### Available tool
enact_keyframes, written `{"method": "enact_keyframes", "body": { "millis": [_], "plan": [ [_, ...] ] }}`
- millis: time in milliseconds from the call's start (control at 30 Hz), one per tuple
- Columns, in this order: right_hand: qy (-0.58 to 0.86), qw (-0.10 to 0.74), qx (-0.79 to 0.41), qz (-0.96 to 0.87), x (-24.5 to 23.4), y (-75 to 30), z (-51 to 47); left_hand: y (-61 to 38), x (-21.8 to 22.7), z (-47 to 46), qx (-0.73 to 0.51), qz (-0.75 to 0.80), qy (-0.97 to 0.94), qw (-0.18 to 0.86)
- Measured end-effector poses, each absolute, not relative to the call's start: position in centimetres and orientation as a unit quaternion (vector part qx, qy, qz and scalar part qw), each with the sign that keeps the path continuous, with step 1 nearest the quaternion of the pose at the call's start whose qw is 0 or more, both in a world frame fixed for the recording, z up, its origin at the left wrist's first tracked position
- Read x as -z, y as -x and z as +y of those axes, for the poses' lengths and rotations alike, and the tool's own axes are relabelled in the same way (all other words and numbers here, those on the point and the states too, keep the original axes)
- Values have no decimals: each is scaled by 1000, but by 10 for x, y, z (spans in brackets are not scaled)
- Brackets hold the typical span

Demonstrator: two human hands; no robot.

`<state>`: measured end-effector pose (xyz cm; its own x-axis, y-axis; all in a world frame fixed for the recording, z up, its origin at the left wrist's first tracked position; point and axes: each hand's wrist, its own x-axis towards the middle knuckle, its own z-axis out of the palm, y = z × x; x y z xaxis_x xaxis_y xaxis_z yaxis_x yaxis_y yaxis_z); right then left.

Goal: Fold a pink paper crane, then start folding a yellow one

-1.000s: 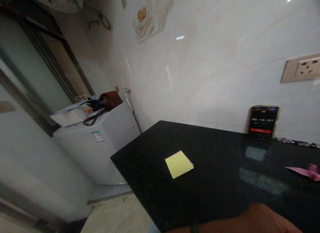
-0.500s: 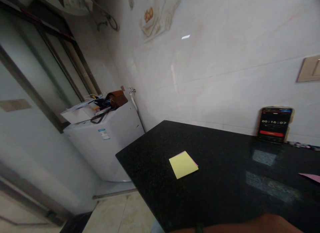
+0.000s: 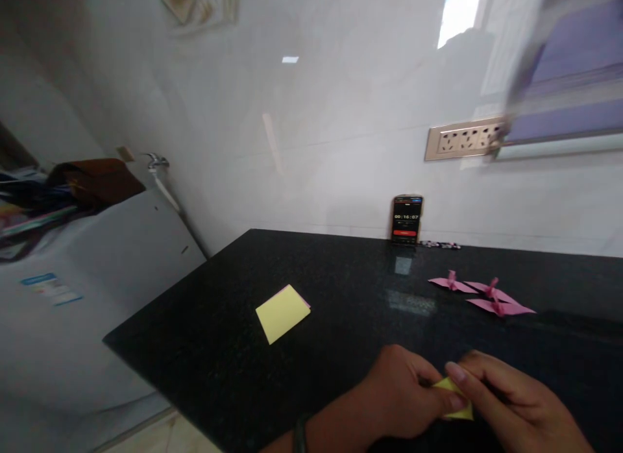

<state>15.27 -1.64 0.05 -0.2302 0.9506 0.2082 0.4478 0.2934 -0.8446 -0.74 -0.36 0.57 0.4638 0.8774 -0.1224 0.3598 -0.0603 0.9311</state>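
Near the front edge of the black countertop point(image 3: 341, 355), my left hand point(image 3: 402, 394) pinches a small folded piece of yellow paper point(image 3: 466, 413) between thumb and fingers. From the other side, my right hand point(image 3: 516, 401) grips the same paper, its thumb lying on top. My fingers cover much of the paper, so its full shape is hidden. Beyond my hands sit three pink paper cranes point(image 3: 451, 283) with pointed wings, grouped close together. To the left lies a stack of square yellow paper point(image 3: 283, 315), with a pink edge showing beneath it.
A phone point(image 3: 407, 219) showing a timer leans against the tiled wall, with a beaded strap point(image 3: 440, 244) beside it. A socket panel point(image 3: 467, 140) is on the wall. Left of the counter stands a white washing machine point(image 3: 121, 258) with a brown bag point(image 3: 102, 183) on top.
My view has swung to the right. Both hands and the yellow paper between them now show, where earlier only a forearm and part of a hand did. The pink cranes are fully in view.
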Motion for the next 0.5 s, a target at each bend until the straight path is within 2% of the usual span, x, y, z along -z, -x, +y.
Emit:
{"method": "enact_keyframes", "body": {
  "millis": [100, 200, 267, 400, 500],
  "plan": [
    [511, 374, -349, -691, -17, -143, -18, 6, -8, -2, -276, 445, -657, 543],
    [498, 396, -400, -660, -9, -141, -18, 4, -13, 0, -345, 458, -589, 569],
    [514, 382, -394, -659, -5, -142, -16, 3, -16, 2, -393, 461, -534, 589],
    [516, 363, -387, -673, -7, -142, -14, 2, -18, 4, -396, 421, -491, 652],
    [519, 356, -394, -670, -9, -144, -14, 2, -18, 3, -395, 410, -487, 662]
  ]
}}
